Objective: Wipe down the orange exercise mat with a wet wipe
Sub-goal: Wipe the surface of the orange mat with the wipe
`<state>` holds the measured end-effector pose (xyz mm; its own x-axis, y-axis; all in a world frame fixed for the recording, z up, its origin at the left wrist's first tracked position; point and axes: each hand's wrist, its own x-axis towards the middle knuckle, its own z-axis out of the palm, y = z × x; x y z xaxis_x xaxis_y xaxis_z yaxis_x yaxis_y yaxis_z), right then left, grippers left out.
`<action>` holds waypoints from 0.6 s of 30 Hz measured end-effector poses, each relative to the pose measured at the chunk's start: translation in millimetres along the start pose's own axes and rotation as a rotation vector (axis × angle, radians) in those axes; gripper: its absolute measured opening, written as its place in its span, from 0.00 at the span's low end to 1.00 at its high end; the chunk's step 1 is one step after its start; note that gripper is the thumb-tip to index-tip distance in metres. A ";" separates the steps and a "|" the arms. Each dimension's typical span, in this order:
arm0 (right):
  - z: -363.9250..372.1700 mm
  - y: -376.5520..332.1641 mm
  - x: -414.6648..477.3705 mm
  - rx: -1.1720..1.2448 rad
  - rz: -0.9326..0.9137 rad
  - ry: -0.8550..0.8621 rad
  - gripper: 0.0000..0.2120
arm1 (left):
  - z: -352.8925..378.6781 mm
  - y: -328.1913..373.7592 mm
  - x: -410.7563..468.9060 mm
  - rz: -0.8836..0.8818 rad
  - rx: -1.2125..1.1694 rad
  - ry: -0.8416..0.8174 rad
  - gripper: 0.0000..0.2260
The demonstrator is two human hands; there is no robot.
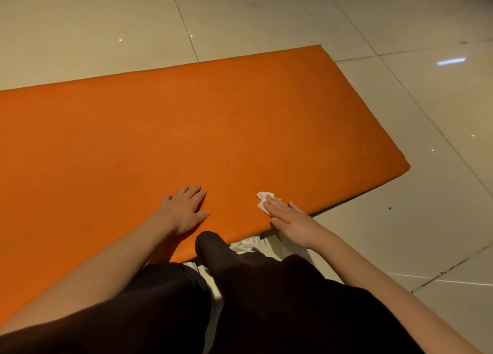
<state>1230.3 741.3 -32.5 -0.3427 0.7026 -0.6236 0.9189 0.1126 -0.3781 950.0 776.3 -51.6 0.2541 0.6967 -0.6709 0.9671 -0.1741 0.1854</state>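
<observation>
Glossy pale floor tiles (440,220), dark grout lines, lamp glints. Orange exercise mat (160,127) lies flat across them, matte, rounded corner at right. Left hand (184,209) rests flat on the mat, fingers straight, bracing. Right hand (289,217), fingers straight, presses a crumpled white wet wipe (262,200) near the mat's near edge. Best handled with flat even pressure and overlapping strokes, the brace hand stopping the mat creeping.

Room across the orange mat (186,119)
I see it open past my left hand (184,209) and right hand (288,217); my knee (213,247) blocks the near gap between them.
</observation>
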 end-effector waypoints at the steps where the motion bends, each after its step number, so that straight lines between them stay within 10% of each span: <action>1: -6.2 4.5 -0.9 -0.019 0.020 -0.006 0.25 | 0.3 -0.5 -0.7 -0.001 -0.004 0.003 0.30; 18: -34.7 34.9 37.5 -0.046 0.044 0.085 0.25 | -4.4 25.5 63.3 -0.016 -0.121 0.201 0.30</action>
<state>1256.3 796.0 -45.3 -0.2862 0.7646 -0.5775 0.9412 0.1116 -0.3187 990.6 819.0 -86.2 0.2198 0.8252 -0.5203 0.9593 -0.0858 0.2692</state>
